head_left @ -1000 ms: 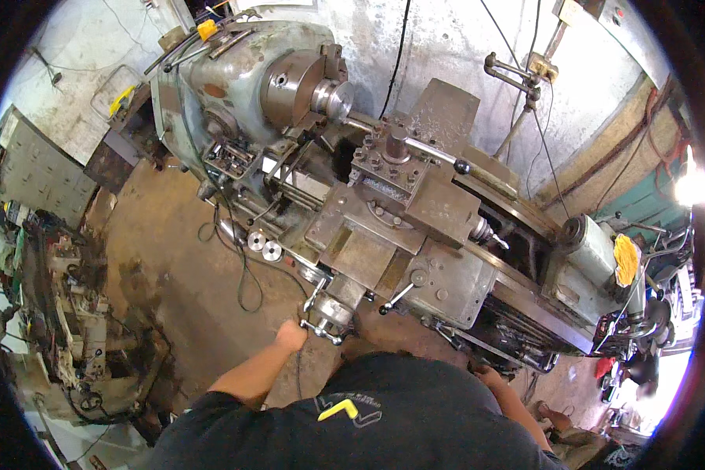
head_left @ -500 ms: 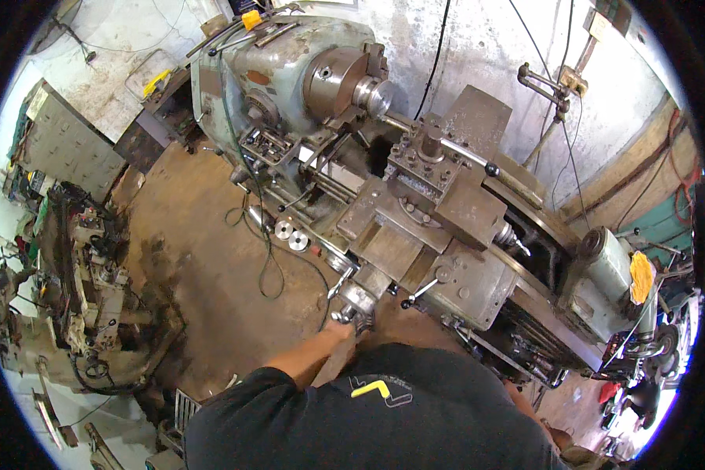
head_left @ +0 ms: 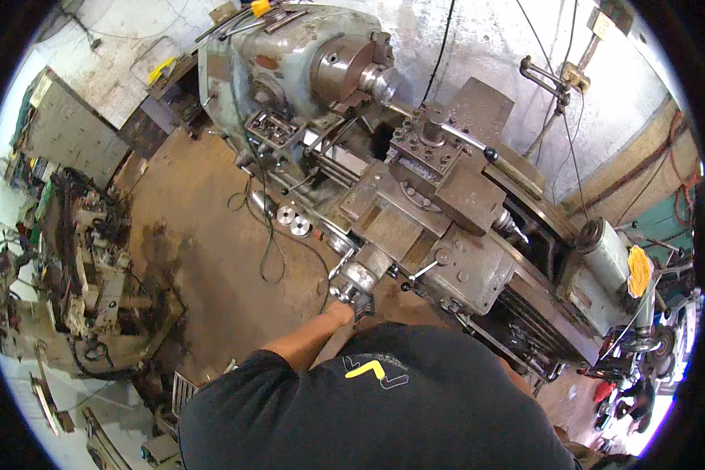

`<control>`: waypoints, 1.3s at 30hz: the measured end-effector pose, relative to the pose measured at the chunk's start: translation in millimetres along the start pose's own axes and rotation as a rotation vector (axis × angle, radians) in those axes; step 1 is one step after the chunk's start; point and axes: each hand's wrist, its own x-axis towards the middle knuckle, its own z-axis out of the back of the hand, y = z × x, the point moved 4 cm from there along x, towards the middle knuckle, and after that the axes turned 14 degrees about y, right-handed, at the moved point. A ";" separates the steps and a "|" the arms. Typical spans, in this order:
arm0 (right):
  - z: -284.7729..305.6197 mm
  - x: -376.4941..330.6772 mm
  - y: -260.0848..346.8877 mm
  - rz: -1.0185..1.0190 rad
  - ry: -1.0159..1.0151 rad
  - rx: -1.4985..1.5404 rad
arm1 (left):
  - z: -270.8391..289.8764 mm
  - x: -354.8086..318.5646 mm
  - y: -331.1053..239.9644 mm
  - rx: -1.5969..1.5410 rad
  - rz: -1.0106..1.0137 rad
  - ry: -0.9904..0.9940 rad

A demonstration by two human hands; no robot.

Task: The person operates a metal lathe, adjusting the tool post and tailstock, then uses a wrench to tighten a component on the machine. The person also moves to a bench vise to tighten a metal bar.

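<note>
I stand at a large grey-green metal lathe (head_left: 478, 274). My left hand (head_left: 341, 309) reaches forward and is closed on the carriage handwheel (head_left: 358, 280) at the front of the apron. Beyond it sit the tool post (head_left: 431, 135) on the cross slide and the round chuck (head_left: 345, 72) on the headstock. My right hand is hidden behind my black shirt (head_left: 384, 407).
The tailstock (head_left: 603, 262) is at the right end, with a yellow disc (head_left: 639, 270) beside it. A black cable (head_left: 270, 243) trails over the brown floor next to two small metal discs (head_left: 292, 220). Dark scrap machinery (head_left: 86, 266) is piled at the left.
The view has swung, so the lathe now sits further right and larger in the picture. My left hand has stayed on the handwheel throughout.
</note>
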 end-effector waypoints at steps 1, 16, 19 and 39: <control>2.0 5.3 -10.5 0.007 -0.003 -0.013 | -12.4 -6.5 -10.5 0.265 -0.166 0.198; 25.7 -3.3 -51.8 -0.064 -0.040 -0.061 | -9.5 4.7 27.8 -0.307 0.021 0.299; 25.7 -2.7 -45.4 -0.074 -0.038 -0.066 | 43.2 -10.1 53.4 -0.254 0.241 0.117; -12.0 9.5 -11.5 0.094 -0.164 -0.220 | 18.5 37.6 58.3 -0.003 0.192 -0.281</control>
